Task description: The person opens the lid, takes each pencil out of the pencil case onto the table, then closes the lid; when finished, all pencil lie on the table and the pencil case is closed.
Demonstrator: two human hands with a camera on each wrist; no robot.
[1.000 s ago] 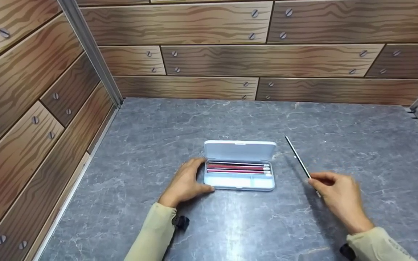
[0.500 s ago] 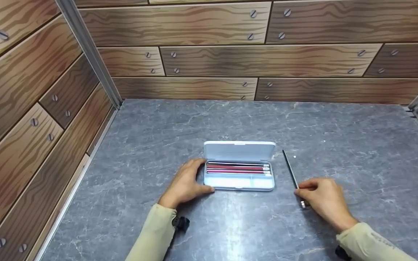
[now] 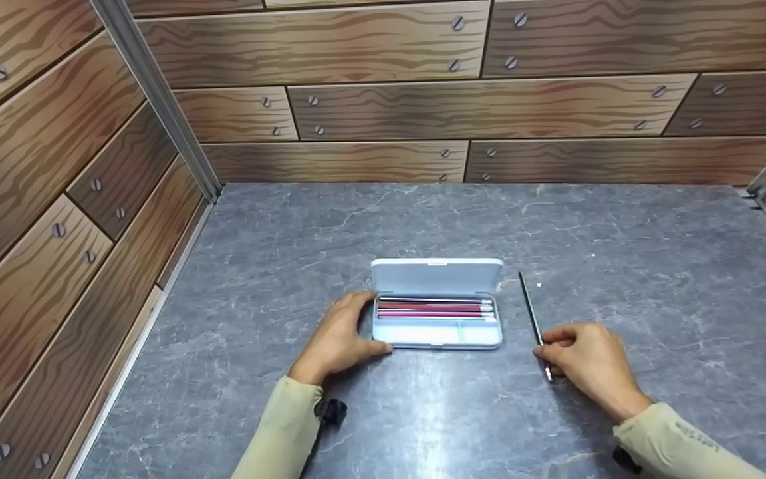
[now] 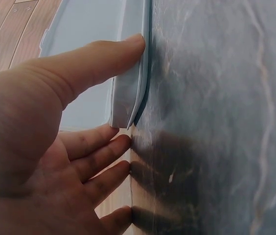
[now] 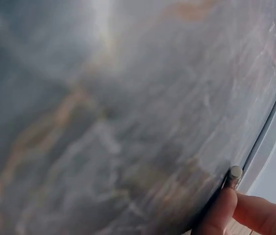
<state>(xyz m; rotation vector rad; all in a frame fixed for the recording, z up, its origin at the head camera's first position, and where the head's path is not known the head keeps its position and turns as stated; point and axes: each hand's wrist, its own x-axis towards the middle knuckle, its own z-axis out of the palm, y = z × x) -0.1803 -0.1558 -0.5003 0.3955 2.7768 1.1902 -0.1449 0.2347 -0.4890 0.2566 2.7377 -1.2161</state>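
Note:
A light-blue pencil case point(image 3: 416, 334) lies with its lid point(image 3: 436, 276) raised in the head view. Several red and dark pencils point(image 3: 433, 309) are side by side in its rear part. My left hand point(image 3: 336, 339) holds the case's left end, thumb at the front edge and fingers by the back corner, also visible in the left wrist view. Right of the case, my right hand point(image 3: 592, 362) pinches a dark pencil point(image 3: 528, 303) near its eraser end, which points toward me. The right wrist view shows that pencil's round end point(image 5: 235, 172) at the fingertips.
Small white specks point(image 3: 538, 285) lie on the grey marbled tabletop point(image 3: 675, 286) beyond the pencil. Wood-patterned panels point(image 3: 383, 110) stand at the back and the left. A metal post point(image 3: 157, 100) rises at the back left corner.
My right hand has moved left and toward me with the pencil, which is now lower and more in line with the view. The left hand and case have stayed put.

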